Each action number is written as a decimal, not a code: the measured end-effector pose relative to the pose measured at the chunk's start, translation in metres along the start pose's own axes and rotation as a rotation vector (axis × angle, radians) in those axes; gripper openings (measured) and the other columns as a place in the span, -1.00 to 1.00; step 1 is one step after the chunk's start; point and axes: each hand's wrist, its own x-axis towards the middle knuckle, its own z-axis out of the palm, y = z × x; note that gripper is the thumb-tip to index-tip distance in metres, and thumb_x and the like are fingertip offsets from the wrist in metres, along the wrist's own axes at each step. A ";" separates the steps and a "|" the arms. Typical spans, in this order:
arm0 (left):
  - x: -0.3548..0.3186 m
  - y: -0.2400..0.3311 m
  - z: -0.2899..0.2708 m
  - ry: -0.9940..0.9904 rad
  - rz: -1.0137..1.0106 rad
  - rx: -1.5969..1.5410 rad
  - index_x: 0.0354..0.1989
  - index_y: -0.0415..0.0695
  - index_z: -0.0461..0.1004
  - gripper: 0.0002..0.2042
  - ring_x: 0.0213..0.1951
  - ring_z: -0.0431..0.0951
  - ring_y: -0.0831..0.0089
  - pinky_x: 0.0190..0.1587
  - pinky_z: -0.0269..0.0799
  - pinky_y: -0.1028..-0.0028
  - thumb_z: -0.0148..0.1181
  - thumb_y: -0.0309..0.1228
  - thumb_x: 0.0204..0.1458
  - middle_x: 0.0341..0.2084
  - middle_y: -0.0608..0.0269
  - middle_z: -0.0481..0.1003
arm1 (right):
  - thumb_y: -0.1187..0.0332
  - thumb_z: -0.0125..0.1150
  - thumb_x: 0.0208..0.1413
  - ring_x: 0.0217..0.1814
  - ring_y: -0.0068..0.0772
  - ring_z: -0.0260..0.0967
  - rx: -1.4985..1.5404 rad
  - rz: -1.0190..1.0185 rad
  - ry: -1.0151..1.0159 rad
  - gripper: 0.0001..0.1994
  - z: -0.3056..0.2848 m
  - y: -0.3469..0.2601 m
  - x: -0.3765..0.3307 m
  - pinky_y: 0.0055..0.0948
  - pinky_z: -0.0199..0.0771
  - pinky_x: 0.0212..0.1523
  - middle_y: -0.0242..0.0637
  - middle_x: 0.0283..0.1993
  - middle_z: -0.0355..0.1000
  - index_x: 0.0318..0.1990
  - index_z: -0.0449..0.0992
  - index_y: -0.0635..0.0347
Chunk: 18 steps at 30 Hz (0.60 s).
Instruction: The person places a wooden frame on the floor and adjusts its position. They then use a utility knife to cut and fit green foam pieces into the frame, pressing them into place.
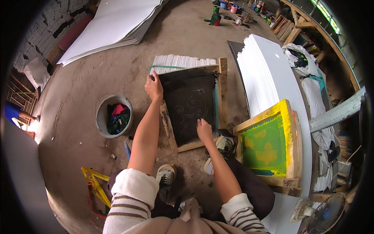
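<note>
A wooden-framed printing screen [222, 99] with a dark mesh and faint swirl patterns lies on the concrete floor in front of me. My left hand [153, 86] grips the frame's upper left corner. My right hand [203, 129] presses on the mesh near its lower right edge; whether it holds anything there I cannot see. A stack of white sheets [182, 61] lies under the screen's far end, with a green strip across it.
A second wooden screen [269, 144] smeared with yellow and green ink leans at my right, against a tall pile of white boards [269, 74]. A grey bucket [102, 113] of rags stands at left. My shoes [166, 174] are below. A fan [325, 214] sits at lower right.
</note>
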 end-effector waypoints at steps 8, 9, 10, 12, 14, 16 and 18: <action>-0.035 0.025 -0.052 0.040 0.097 -0.112 -0.27 -0.25 0.44 -0.58 -0.42 0.49 -0.11 -0.35 0.33 0.13 -0.11 -0.07 0.11 -0.57 -0.20 0.46 | 0.18 -0.21 0.19 -0.07 0.17 0.34 0.022 -0.283 0.141 -0.59 -0.026 -0.050 -0.010 -0.07 0.37 -0.08 0.18 -0.18 0.41 -0.05 0.34 0.39; -0.038 0.028 -0.057 0.038 0.107 -0.128 -0.28 -0.26 0.41 -0.58 -0.43 0.48 -0.11 -0.35 0.32 0.14 -0.12 -0.07 0.12 -0.56 -0.20 0.46 | 0.15 -0.20 0.19 -0.08 0.17 0.34 -0.001 -0.311 0.127 -0.58 -0.033 -0.053 -0.012 -0.06 0.37 -0.07 0.17 -0.19 0.41 -0.07 0.36 0.39; -0.045 0.029 -0.066 0.021 0.105 -0.149 -0.27 -0.26 0.40 -0.58 -0.43 0.48 -0.10 -0.35 0.32 0.14 -0.12 -0.07 0.12 -0.56 -0.19 0.46 | 0.13 -0.20 0.19 -0.09 0.17 0.35 -0.027 -0.333 0.107 -0.57 -0.040 -0.055 -0.017 -0.05 0.36 -0.07 0.17 -0.20 0.42 -0.09 0.37 0.38; -0.057 0.033 -0.080 -0.014 0.101 -0.193 -0.25 -0.25 0.38 -0.57 -0.43 0.48 -0.09 -0.36 0.32 0.15 -0.13 -0.06 0.12 -0.56 -0.18 0.46 | 0.09 -0.18 0.19 -0.11 0.16 0.35 -0.078 -0.363 0.097 -0.56 -0.056 -0.059 -0.026 -0.04 0.35 -0.07 0.16 -0.22 0.42 -0.16 0.42 0.36; -0.068 0.033 -0.095 -0.016 0.115 -0.228 -0.22 -0.25 0.36 -0.54 -0.40 0.47 -0.09 -0.34 0.31 0.16 -0.13 -0.02 0.12 -0.52 -0.20 0.46 | 0.05 -0.16 0.18 -0.12 0.15 0.35 -0.117 -0.371 0.094 -0.54 -0.067 -0.063 -0.039 -0.03 0.33 -0.07 0.15 -0.25 0.43 -0.28 0.47 0.35; -0.080 0.033 -0.104 -0.006 0.131 -0.251 -0.19 -0.26 0.33 -0.51 -0.37 0.46 -0.09 -0.31 0.31 0.17 -0.13 0.02 0.12 -0.49 -0.21 0.45 | 0.02 -0.15 0.18 -0.12 0.09 0.32 -0.105 -0.475 0.205 -0.50 -0.072 -0.057 -0.042 -0.03 0.29 -0.03 0.09 -0.32 0.44 -0.45 0.52 0.31; -0.098 0.036 -0.110 0.018 0.143 -0.261 -0.16 -0.26 0.32 -0.47 -0.34 0.46 -0.08 -0.27 0.30 0.17 -0.14 0.07 0.11 -0.46 -0.23 0.44 | 0.07 -0.13 0.18 -0.06 0.09 0.24 -0.208 -0.569 0.200 -0.52 -0.089 -0.053 -0.045 -0.04 0.26 0.01 0.08 -0.28 0.40 -0.46 0.54 0.32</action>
